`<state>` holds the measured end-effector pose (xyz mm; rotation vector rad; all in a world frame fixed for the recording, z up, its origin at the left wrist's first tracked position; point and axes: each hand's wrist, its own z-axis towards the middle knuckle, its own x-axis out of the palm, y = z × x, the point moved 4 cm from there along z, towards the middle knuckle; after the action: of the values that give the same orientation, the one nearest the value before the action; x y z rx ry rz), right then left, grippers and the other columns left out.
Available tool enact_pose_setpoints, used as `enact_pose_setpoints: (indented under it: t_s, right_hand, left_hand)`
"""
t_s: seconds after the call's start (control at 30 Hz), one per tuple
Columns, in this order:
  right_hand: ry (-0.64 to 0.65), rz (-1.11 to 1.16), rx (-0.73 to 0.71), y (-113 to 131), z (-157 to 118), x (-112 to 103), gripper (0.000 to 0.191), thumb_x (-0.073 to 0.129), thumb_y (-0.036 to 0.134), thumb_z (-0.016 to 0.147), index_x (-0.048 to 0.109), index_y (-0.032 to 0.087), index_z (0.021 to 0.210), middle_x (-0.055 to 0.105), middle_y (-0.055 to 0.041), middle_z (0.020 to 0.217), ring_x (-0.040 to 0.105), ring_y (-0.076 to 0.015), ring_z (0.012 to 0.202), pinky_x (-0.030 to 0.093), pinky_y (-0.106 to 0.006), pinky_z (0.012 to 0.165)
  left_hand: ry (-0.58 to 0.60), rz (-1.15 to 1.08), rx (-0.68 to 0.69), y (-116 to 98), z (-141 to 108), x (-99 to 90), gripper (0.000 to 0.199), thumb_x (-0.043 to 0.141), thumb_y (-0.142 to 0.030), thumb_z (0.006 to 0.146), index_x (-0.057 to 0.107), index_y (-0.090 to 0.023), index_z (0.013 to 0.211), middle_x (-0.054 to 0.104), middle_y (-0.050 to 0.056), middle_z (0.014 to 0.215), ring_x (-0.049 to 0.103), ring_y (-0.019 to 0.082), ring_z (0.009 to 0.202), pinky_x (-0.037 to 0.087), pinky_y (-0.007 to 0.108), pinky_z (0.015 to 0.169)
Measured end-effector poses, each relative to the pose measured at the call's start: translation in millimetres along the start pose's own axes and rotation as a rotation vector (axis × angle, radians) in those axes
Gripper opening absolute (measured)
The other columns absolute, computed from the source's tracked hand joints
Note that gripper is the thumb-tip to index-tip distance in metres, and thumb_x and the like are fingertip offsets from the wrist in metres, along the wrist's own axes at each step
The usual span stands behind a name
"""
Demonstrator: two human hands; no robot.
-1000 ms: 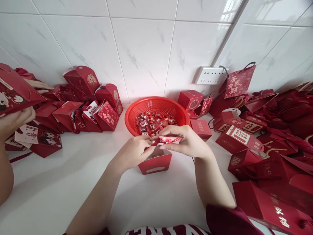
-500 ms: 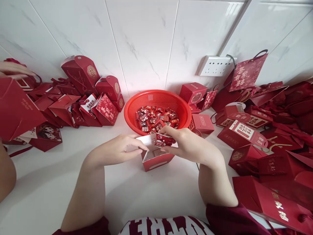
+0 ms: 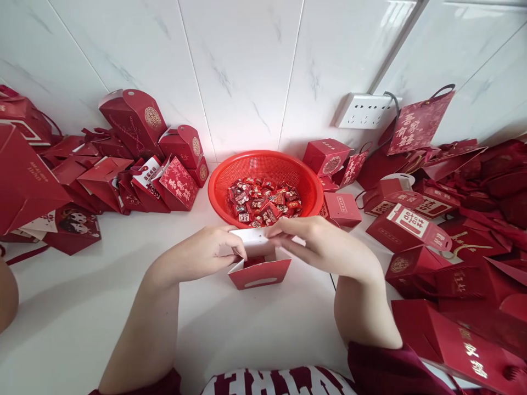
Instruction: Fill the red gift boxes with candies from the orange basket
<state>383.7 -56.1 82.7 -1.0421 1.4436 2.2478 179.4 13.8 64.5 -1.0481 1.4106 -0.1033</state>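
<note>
A red gift box [image 3: 260, 274] with a pale inside stands open on the table in front of me. My left hand [image 3: 206, 249] pinches its left side wall between thumb and fingers. My right hand [image 3: 319, 244] is at the right rear, its fingertips on the raised white flap; its thumb is partly hidden. Something red lies down inside the box, mostly covered by the front wall. Just behind stands a red plastic basket [image 3: 222, 209] holding many wrapped candies [image 3: 269, 208].
Folded red gift boxes [image 3: 179, 186] crowd the left side. More boxes [image 3: 407, 225] and bags [image 3: 422, 123] are heaped on the right. A white power strip [image 3: 364, 111] is against the tiled wall. Part of another person's arm [image 3: 6, 291] shows at the left edge.
The red printed packet that my right hand held over the box is out of that hand, and something red now lies inside. The other person's hand at upper left has left the view.
</note>
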Motion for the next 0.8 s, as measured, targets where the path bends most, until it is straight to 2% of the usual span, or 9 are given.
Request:
enact_pose_setpoints:
  t_s: [0.13, 0.23, 0.33, 0.43, 0.53, 0.67, 0.8]
  right_hand:
    - [-0.298, -0.032, 0.005, -19.4, 18.2, -30.8, 0.016, 0.052, 0.025, 0.097, 0.067, 0.022, 0.101, 0.072, -0.0048, 0.105, 0.067, -0.0201, 0.093, 0.051, -0.032, 0.079]
    - [-0.36, -0.152, 0.074, -51.5, 59.3, -46.9, 0.017, 0.052, 0.022, 0.093, 0.068, 0.019, 0.098, 0.073, -0.0049, 0.099, 0.065, -0.0203, 0.087, 0.05, -0.034, 0.08]
    - [-0.385, -0.208, 0.018, -77.9, 117.6, -51.8, 0.026, 0.047, 0.014, 0.09, 0.068, 0.013, 0.104, 0.072, -0.0092, 0.104, 0.064, -0.0209, 0.098, 0.046, -0.035, 0.091]
    - [-0.224, -0.284, -0.046, -98.6, 174.1, -37.9, 0.034, 0.042, 0.005, 0.087, 0.066, 0.009, 0.111, 0.066, -0.0139, 0.117, 0.062, -0.0193, 0.101, 0.045, -0.032, 0.093]
    - [0.036, -0.379, 0.046, -127.4, 209.3, -11.4, 0.042, 0.04, 0.001, 0.088, 0.061, 0.009, 0.124, 0.063, -0.014, 0.127, 0.057, -0.0201, 0.113, 0.041, -0.031, 0.099]
    - [0.247, -0.409, 0.165, -168.4, 216.9, 20.4, 0.044, 0.06, 0.005, 0.083, 0.06, 0.011, 0.127, 0.065, -0.0144, 0.129, 0.061, -0.024, 0.112, 0.045, -0.031, 0.096]
    - [0.397, -0.444, 0.255, -195.1, 206.6, 35.6, 0.067, 0.083, 0.018, 0.068, 0.061, 0.017, 0.131, 0.065, -0.0134, 0.13, 0.065, -0.0282, 0.109, 0.051, -0.031, 0.089]
  left_hand:
    - [0.003, 0.043, -0.02, -4.7, 2.9, 2.6, 0.023, 0.048, -0.011, 0.081, 0.068, -0.022, 0.08, 0.064, -0.002, 0.083, 0.054, 0.01, 0.064, 0.036, 0.021, 0.055]
    - [0.002, 0.056, -0.017, -6.6, 3.5, 3.4, 0.018, 0.048, -0.012, 0.081, 0.062, -0.021, 0.076, 0.063, -0.003, 0.082, 0.053, 0.011, 0.065, 0.034, 0.022, 0.055]
    - [-0.007, 0.068, -0.034, -5.8, 1.3, 4.0, 0.018, 0.047, -0.01, 0.079, 0.062, -0.022, 0.079, 0.064, -0.003, 0.083, 0.055, 0.012, 0.068, 0.036, 0.022, 0.058]
    - [-0.024, 0.107, -0.057, -4.7, -1.5, 4.0, 0.022, 0.046, -0.009, 0.077, 0.062, -0.023, 0.082, 0.065, -0.003, 0.085, 0.056, 0.014, 0.07, 0.038, 0.023, 0.061]
    - [-0.018, 0.128, -0.047, -5.2, -1.7, 4.6, 0.025, 0.044, -0.007, 0.076, 0.062, -0.023, 0.084, 0.065, -0.002, 0.087, 0.057, 0.015, 0.074, 0.038, 0.023, 0.062]
    - [-0.026, 0.111, -0.016, -5.5, 0.3, 4.5, 0.027, 0.044, -0.005, 0.075, 0.062, -0.023, 0.084, 0.064, -0.002, 0.084, 0.055, 0.014, 0.071, 0.038, 0.023, 0.061]
    - [-0.026, 0.1, 0.009, -4.1, 2.8, 4.2, 0.026, 0.043, -0.006, 0.076, 0.063, -0.022, 0.083, 0.064, -0.002, 0.082, 0.054, 0.014, 0.069, 0.037, 0.023, 0.06]
